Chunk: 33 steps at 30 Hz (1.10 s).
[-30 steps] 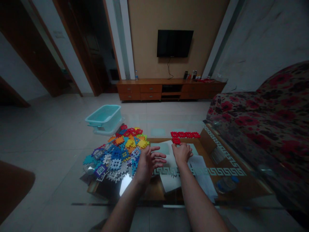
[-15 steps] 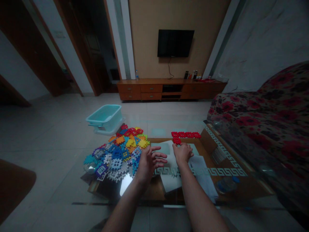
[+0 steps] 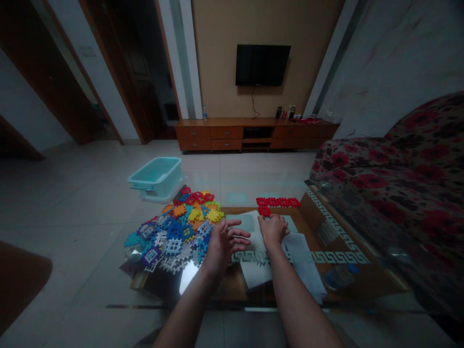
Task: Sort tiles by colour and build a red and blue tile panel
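Observation:
A row of red interlocking plastic pieces (image 3: pixel 282 202) lies on the glass table. One more red piece (image 3: pixel 264 211) is set against the near side of its left end. My right hand (image 3: pixel 274 229) is closed at that piece, thumb and fingers on its near edge; the hand hides part of the contact. Palm inward and fingers spread, my left hand (image 3: pixel 229 238) hovers over the table, holding nothing. Just to its left is a big heap of interlocking pieces (image 3: pixel 179 227) in blue, white, yellow, orange, red and purple, some shaped like window frames.
Beyond the heap stands a turquoise plastic tub (image 3: pixel 155 174). Papers (image 3: pixel 302 261) and a water bottle (image 3: pixel 340 277) show beneath the glass tabletop (image 3: pixel 97 270). A flowered sofa (image 3: pixel 384 169) is on the right, and a low wooden cabinet (image 3: pixel 226 137) stands under a television (image 3: pixel 263 65).

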Each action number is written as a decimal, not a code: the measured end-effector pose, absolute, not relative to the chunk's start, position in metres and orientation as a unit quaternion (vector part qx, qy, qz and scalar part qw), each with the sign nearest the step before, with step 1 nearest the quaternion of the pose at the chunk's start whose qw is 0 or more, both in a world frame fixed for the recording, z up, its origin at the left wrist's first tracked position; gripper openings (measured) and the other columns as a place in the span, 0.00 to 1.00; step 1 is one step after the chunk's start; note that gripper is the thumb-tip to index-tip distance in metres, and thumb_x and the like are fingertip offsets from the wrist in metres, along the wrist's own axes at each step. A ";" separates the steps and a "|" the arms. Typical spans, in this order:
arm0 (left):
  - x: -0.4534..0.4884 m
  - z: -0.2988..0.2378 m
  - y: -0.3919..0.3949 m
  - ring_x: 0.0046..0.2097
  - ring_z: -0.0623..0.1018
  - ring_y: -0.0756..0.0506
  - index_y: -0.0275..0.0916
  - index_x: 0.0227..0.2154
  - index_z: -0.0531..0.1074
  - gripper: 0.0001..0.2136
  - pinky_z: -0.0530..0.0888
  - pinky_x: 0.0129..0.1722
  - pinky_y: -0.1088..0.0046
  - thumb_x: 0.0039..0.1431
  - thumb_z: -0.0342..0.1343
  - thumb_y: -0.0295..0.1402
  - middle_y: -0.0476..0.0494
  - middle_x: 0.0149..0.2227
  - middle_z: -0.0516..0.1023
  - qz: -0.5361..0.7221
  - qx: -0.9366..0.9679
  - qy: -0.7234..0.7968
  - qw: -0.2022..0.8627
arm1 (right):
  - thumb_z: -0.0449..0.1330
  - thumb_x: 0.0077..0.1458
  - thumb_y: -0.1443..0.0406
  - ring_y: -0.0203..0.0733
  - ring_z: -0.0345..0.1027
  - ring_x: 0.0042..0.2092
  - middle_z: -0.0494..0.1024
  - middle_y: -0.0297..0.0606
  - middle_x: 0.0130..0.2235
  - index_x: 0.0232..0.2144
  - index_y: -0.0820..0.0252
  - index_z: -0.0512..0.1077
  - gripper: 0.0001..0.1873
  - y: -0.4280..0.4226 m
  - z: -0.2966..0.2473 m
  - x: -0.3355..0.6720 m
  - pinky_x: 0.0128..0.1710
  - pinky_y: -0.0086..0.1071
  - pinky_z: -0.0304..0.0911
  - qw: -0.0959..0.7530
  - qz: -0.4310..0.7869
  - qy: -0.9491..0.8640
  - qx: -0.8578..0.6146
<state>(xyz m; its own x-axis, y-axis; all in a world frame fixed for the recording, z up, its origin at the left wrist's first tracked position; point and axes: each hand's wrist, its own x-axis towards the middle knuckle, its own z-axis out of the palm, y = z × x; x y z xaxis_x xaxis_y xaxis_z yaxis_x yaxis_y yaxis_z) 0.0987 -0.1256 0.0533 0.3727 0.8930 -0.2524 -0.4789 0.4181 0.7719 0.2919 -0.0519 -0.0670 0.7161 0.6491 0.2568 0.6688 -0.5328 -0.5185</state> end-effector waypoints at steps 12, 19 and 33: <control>0.099 0.057 -0.127 0.33 0.80 0.43 0.35 0.44 0.67 0.28 0.71 0.33 0.71 0.52 0.54 0.56 0.37 0.33 0.81 0.445 0.306 0.343 0.769 | 0.61 0.51 0.58 0.62 0.66 0.49 0.77 0.58 0.44 0.40 0.67 0.77 0.18 -0.051 -0.070 0.293 0.46 0.46 0.56 0.313 -0.016 -0.371 -0.874; 0.100 0.055 -0.126 0.32 0.80 0.43 0.35 0.44 0.68 0.29 0.71 0.32 0.71 0.51 0.55 0.56 0.37 0.33 0.81 0.446 0.305 0.345 0.768 | 0.61 0.51 0.58 0.61 0.66 0.49 0.77 0.57 0.44 0.39 0.67 0.76 0.18 -0.051 -0.071 0.293 0.46 0.46 0.57 0.312 -0.019 -0.374 -0.873; 0.099 0.051 -0.126 0.33 0.81 0.44 0.35 0.43 0.70 0.23 0.72 0.33 0.71 0.54 0.54 0.50 0.38 0.34 0.82 0.438 0.315 0.337 0.772 | 0.61 0.52 0.58 0.62 0.66 0.49 0.76 0.57 0.44 0.40 0.66 0.76 0.18 -0.053 -0.066 0.291 0.46 0.46 0.57 0.307 -0.016 -0.373 -0.875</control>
